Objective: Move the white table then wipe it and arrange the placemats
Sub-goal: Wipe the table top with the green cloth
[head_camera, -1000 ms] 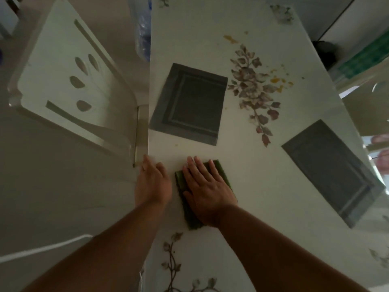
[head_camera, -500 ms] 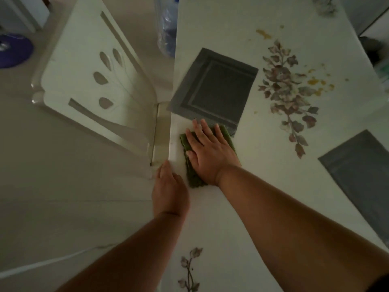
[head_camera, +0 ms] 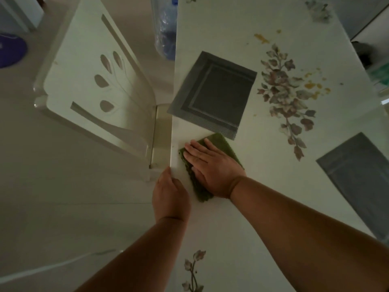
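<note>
Two grey placemats lie on the white tabletop (head_camera: 242, 218), which fills the right half of my view and carries printed flower sprays; I can read no writing, brand or label anywhere on it. Yellowish smears and specks dot the surface near the big central flower print (head_camera: 288, 95). To the left, a white chair (head_camera: 88, 89) with leaf-shaped cut-outs in its back stands against the tabletop's long edge, on a pale floor (head_camera: 52, 186).

Of the mats, the nearer placemat (head_camera: 212, 91) lies close to that left edge, turned slightly askew, one corner reaching right to the rim. The other placemat (head_camera: 362, 180) lies well apart at the far right and runs out of view.

Below the nearer mat sits my green cloth (head_camera: 221, 146), folded, its top corner just beside the mat's lower edge; I cannot tell whether they touch. My right hand (head_camera: 212, 167) lies flat on the cloth, fingers (head_camera: 197, 148) straight, slightly spread and pointing up and to the left, pressing down rather than gripping. Cloth shows past my fingertips, along the thumb side and below my palm.

My left hand (head_camera: 170, 197) rests on the tabletop's left edge just beside the cloth, its fingers curled over the rim, so I cannot see how tightly they close.

A clear plastic bottle (head_camera: 165, 30) with blue inside stands on the floor beyond the chair, and a purple round object (head_camera: 10, 49) lies at the far left.
</note>
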